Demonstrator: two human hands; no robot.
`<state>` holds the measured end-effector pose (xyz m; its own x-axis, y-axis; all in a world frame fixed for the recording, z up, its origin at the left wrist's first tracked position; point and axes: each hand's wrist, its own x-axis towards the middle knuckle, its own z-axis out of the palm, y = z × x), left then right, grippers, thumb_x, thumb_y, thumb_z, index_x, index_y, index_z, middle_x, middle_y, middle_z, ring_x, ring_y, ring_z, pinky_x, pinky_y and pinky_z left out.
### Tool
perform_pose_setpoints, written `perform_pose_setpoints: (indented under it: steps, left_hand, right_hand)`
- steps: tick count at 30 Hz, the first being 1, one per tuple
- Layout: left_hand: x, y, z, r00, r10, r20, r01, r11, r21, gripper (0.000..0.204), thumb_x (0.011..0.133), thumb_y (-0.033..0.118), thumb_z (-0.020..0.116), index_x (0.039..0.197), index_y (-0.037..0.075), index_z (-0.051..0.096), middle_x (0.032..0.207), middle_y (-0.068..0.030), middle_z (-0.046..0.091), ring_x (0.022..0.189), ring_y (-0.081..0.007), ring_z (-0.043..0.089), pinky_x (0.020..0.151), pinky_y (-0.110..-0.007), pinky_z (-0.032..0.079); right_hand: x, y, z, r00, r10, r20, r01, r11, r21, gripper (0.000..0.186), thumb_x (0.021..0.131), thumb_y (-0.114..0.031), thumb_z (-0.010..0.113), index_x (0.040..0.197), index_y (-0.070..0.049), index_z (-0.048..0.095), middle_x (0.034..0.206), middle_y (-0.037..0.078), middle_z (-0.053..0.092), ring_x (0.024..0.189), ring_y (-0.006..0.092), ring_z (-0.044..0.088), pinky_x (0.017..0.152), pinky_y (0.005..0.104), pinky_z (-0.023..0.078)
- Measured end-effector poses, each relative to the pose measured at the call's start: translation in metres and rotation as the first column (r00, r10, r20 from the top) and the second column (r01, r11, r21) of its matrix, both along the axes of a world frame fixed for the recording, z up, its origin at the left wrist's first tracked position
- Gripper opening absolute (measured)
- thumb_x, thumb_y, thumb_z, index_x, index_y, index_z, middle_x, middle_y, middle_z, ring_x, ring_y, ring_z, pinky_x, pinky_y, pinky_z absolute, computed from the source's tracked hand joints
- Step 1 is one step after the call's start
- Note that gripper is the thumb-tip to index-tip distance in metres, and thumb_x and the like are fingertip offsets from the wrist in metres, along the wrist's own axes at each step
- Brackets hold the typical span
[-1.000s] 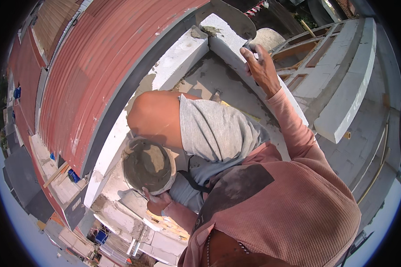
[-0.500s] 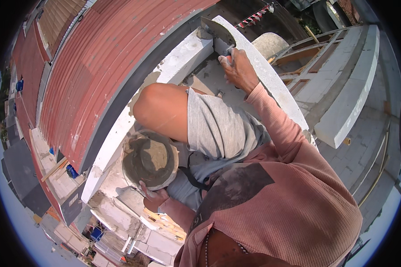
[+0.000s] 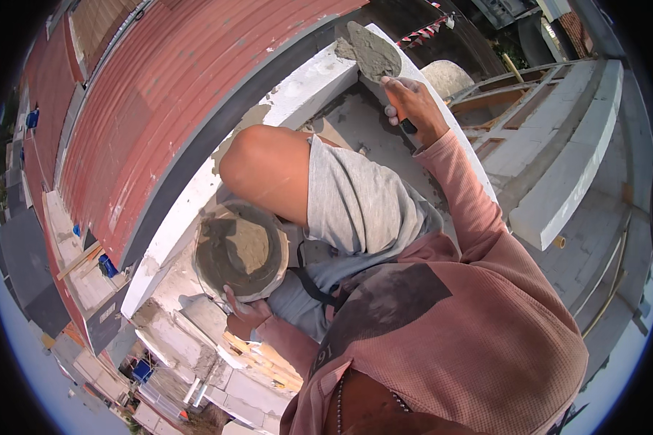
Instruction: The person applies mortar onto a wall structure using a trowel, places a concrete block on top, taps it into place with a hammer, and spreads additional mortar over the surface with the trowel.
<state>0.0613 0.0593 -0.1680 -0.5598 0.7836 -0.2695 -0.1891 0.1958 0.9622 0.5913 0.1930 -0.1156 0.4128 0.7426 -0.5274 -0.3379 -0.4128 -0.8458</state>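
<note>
My right hand point(image 3: 418, 109) is closed around the orange and black handle of a trowel point(image 3: 400, 107). Its blade lies over the corner where two white block walls meet, at the far end. Thick grey mortar point(image 3: 374, 52) covers the blade and spreads onto the wall top beside it. Nearer to me, on the left, a round bucket point(image 3: 280, 270) holds more grey mortar point(image 3: 241, 243). My left hand point(image 3: 247, 310) grips the bucket's near rim, with the thumb side showing and some fingers hidden.
A white block wall point(image 3: 189, 214) with mortar smears runs along my left, beside a red corrugated roof point(image 3: 189, 94). Another block wall point(image 3: 461, 145) borders my right. Beyond it is a curved light ledge point(image 3: 577, 170). Yellowish wood pieces point(image 3: 265, 359) lie below the bucket.
My right hand has turned the trowel from a steep, edge-on tilt to a flatter one, and mortar now shows on the blade and corner. My left hand stays at the bucket.
</note>
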Motion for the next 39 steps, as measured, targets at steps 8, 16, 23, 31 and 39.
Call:
perform_pose_setpoints:
  steps: [8,16,23,31,39]
  left_hand:
    - [0.006,0.004,-0.005,0.954,0.113,0.277,-0.111,0.994,-0.023,0.05,0.089,0.027,0.069,0.132,0.003,0.057,0.14,-0.0144,0.052,0.13,-0.027,0.048,0.109,-0.045,0.042]
    - [0.004,-0.002,-0.023,0.947,0.004,0.322,-0.02,0.999,0.045,0.037,0.101,0.028,0.052,0.13,0.005,0.058,0.135,-0.0124,0.055,0.123,-0.0262,0.056,0.107,-0.04,0.044]
    - [-0.004,-0.003,-0.042,0.451,-0.242,-0.859,0.274,0.954,-0.125,0.035,0.097,0.012,0.056,0.131,0.003,0.059,0.127,-0.0095,0.064,0.119,-0.0191,0.057,0.101,-0.034,0.044]
    - [0.046,0.028,0.015,1.0,0.0,0.028,-0.002,0.998,0.061,0.05,0.092,0.02,0.066,0.136,-0.002,0.055,0.124,-0.0069,0.063,0.113,-0.0142,0.057,0.097,-0.027,0.043]
    - [0.029,0.01,-0.001,0.499,-0.163,-0.851,0.36,0.932,0.033,0.057,0.098,0.033,0.062,0.141,-0.003,0.051,0.13,-0.0093,0.061,0.118,-0.0175,0.056,0.103,-0.028,0.039]
  right_hand:
    - [0.041,-0.025,0.07,0.998,-0.063,0.008,0.061,0.987,0.15,0.03,0.097,-0.028,0.064,0.104,0.001,0.063,0.084,0.002,0.055,0.056,0.0102,0.055,0.047,0.0228,0.045]
    - [-0.026,0.002,0.198,0.821,0.405,0.402,-0.493,0.858,0.143,0.05,0.1,-0.033,0.052,0.129,0.008,0.057,0.09,0.006,0.06,0.065,0.0088,0.049,0.056,0.0221,0.036]
    - [-0.11,0.064,0.135,-0.258,0.571,0.78,-0.963,-0.09,-0.252,0.038,0.096,-0.028,0.058,0.122,-0.002,0.064,0.084,0.012,0.066,0.074,0.0219,0.064,0.068,0.0351,0.05]
    - [-0.255,0.048,0.02,-0.721,0.202,0.663,-0.693,-0.229,-0.683,0.022,0.086,-0.022,0.062,0.101,-0.007,0.063,0.088,0.017,0.067,0.088,0.038,0.068,0.08,0.045,0.054]
    - [-0.286,0.059,-0.037,-0.731,0.487,0.478,-0.682,-0.526,-0.508,0.037,0.089,-0.032,0.06,0.104,0.001,0.069,0.095,0.021,0.072,0.095,0.0436,0.069,0.083,0.0503,0.054]
